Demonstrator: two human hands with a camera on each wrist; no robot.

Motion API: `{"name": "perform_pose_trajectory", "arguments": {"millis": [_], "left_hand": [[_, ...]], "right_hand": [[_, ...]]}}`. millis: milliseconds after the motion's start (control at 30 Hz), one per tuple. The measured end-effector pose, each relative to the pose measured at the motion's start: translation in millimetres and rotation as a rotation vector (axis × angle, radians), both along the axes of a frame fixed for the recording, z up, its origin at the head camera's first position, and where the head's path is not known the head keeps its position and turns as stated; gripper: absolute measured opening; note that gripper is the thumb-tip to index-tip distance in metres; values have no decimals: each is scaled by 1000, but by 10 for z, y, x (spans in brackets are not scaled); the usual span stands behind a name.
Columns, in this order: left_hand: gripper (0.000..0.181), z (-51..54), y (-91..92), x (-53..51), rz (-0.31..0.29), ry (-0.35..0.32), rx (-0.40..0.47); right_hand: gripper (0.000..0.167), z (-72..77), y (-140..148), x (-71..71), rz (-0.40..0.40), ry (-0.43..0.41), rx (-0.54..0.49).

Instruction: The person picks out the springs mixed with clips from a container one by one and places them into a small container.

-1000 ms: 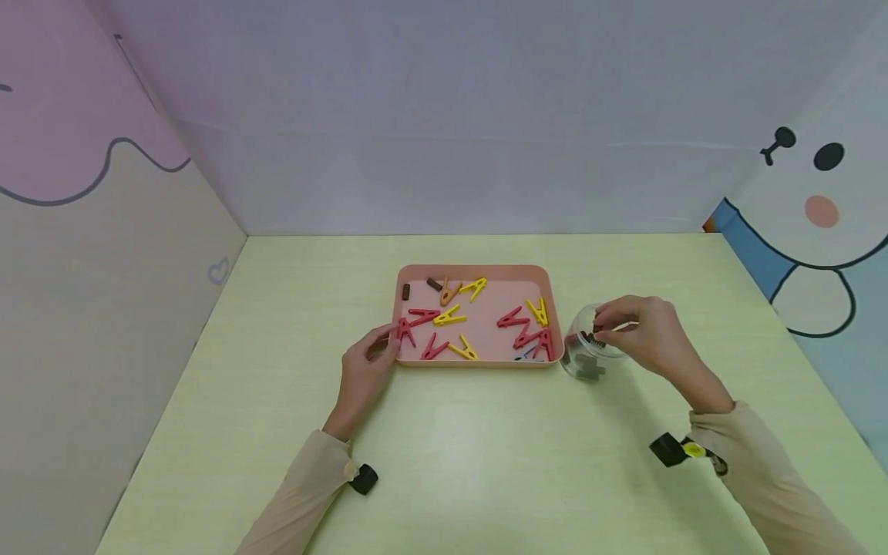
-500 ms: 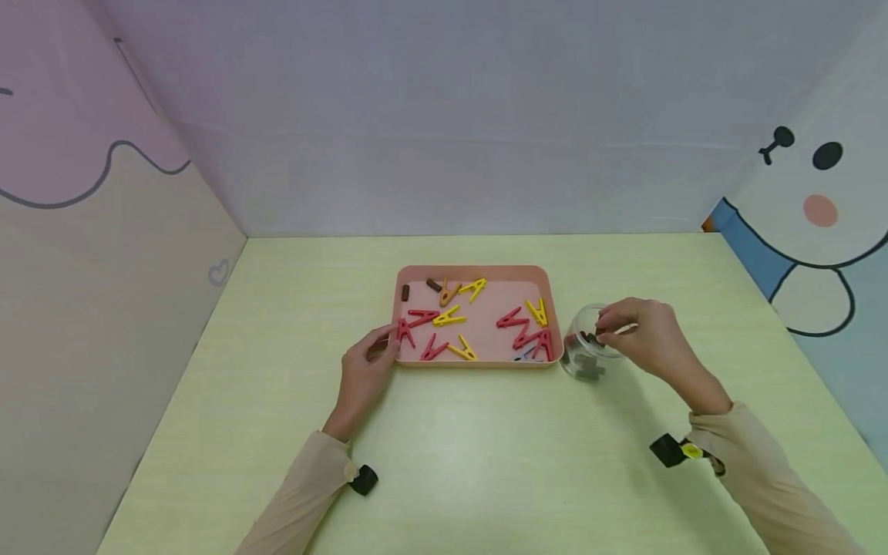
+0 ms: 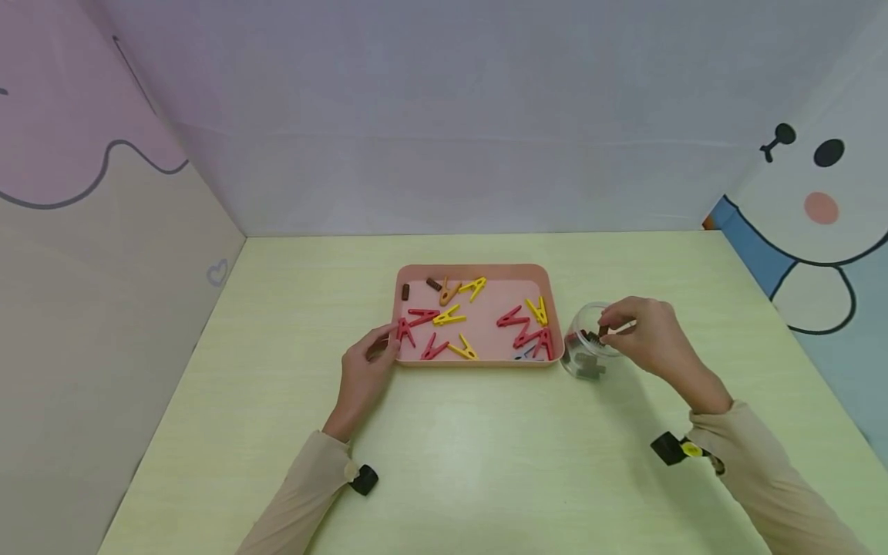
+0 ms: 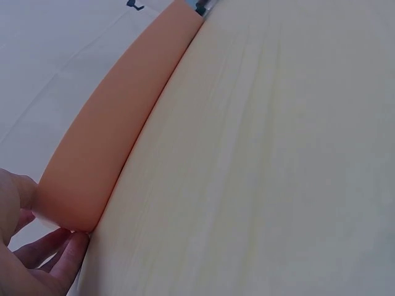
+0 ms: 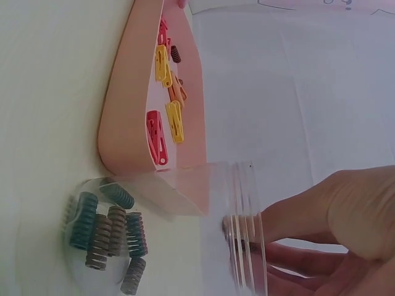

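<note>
A pink tray (image 3: 479, 363) lies mid-table, with red clothespins (image 3: 512, 317), yellow clothespins (image 3: 449, 316), an orange clothespin (image 3: 449, 291) and two dark brown springs (image 3: 405, 292) in it. At its left front corner, my left hand (image 3: 368, 361) holds the tray; the left wrist view shows thumb and fingers on the corner (image 4: 80, 197). A clear jar (image 3: 574, 358) stands against the tray's right side, holding several coil springs (image 5: 102, 240). Over the jar's mouth my right hand (image 3: 648, 331) pinches a small brown spring (image 3: 603, 331), partly hidden by fingers and the jar's rim.
The pale wooden table (image 3: 479, 455) extends around the tray and jar. A plain back wall (image 3: 444, 154) and printed side walls bound it. A bluish-grey clothespin (image 3: 527, 354) lies by the tray's front right corner.
My right hand has shifted very slightly to the right at the jar's mouth, and the brown spring shows more clearly between its fingertips. My left hand and the tray have stayed put.
</note>
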State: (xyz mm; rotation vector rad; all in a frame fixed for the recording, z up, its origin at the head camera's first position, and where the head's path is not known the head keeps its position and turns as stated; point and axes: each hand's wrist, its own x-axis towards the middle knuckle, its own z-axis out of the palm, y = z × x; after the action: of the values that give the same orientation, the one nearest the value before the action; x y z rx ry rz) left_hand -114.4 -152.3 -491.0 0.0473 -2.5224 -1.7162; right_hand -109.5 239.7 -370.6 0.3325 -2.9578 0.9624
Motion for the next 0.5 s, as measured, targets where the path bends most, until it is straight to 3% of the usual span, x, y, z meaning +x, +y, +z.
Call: {"name": "perform_pose_trajectory", "arguments": {"millis": [500], "left_hand": [[30, 12, 0, 11, -3, 10, -5]], "right_hand": [[9, 65, -42, 32, -20, 115, -20]]}}
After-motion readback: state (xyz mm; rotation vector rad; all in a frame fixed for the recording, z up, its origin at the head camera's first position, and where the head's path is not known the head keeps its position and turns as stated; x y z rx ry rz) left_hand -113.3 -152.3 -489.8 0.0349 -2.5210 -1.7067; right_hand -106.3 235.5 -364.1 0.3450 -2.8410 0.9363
